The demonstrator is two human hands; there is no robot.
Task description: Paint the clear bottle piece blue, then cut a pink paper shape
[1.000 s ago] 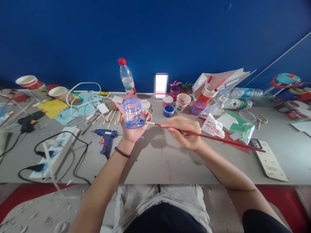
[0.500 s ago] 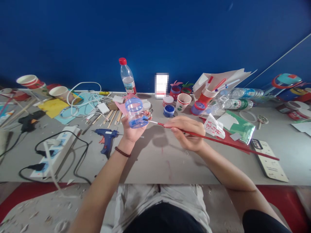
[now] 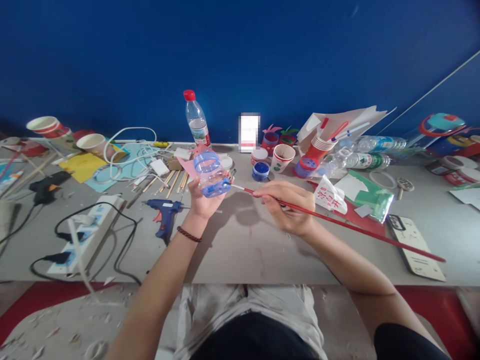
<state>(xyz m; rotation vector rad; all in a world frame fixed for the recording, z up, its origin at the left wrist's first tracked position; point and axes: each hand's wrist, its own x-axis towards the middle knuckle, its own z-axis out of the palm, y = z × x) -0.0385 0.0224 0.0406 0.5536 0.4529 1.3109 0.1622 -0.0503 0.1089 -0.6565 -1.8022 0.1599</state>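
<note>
In my left hand (image 3: pixel 202 202) is a clear cut piece of plastic bottle (image 3: pixel 210 172), tilted, with blue paint on its upper band and lower end. The fingers are closed round its lower part. My right hand (image 3: pixel 288 205) grips a long red paintbrush (image 3: pixel 345 225), its handle slanting down to the right. The brush's dark tip touches the painted lower end of the plastic piece. An open jar of blue paint (image 3: pixel 260 171) stands beyond the hands, beside a paper cup (image 3: pixel 282 158).
A blue glue gun (image 3: pixel 167 215) and a white power strip (image 3: pixel 86 235) with cables lie left. An upright red-capped bottle (image 3: pixel 197 120) stands behind. To the right are a phone (image 3: pixel 417 247), coloured paper (image 3: pixel 369 195) and lying plastic bottles (image 3: pixel 369 161).
The plastic piece has turned and tilted slightly in my left hand. The brush's handle end has swung a little lower and to the right, its tip still on the plastic.
</note>
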